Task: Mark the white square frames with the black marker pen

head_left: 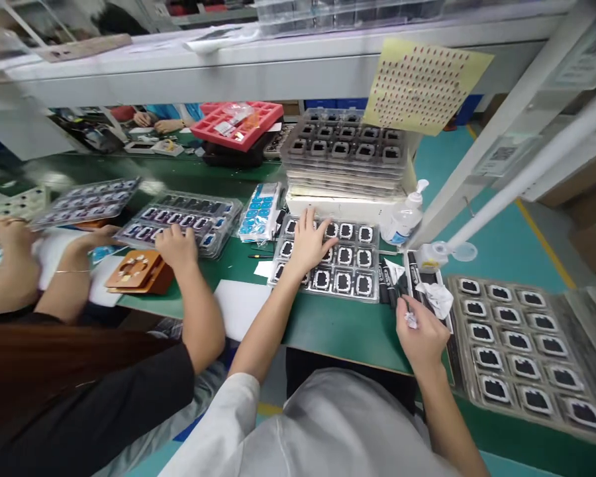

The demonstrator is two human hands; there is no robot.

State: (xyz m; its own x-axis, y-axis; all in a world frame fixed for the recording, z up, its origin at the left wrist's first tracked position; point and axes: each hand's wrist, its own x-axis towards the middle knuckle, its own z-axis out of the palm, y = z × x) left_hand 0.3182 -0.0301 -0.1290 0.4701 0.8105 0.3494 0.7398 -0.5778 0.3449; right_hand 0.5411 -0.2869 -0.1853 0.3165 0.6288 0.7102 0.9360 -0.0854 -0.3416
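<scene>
My left hand (305, 246) lies with its fingers spread over a clear plastic tray (310, 290) of square white-framed parts with black centres. Its fingertips reach toward the tray's far edge. To the right, my right hand (422, 334) is closed, with a crumpled bit of white tissue (410, 320) showing at its fingers. A dark slim item stands just above those fingers; I cannot tell whether it is held. Beside this hand are black tubes or markers (388, 283) and a narrow box (444, 319) with a larger crumpled tissue (438, 299).
A second tray (519, 344) of like parts lies at the right. Behind stand stacked trays (345, 156), a pump bottle (403, 215) and a blue-patterned packet (259, 212). At left, a co-worker's hand (177, 246) is over another tray, near an orange fixture (142, 271). A shelf (228, 78) spans overhead.
</scene>
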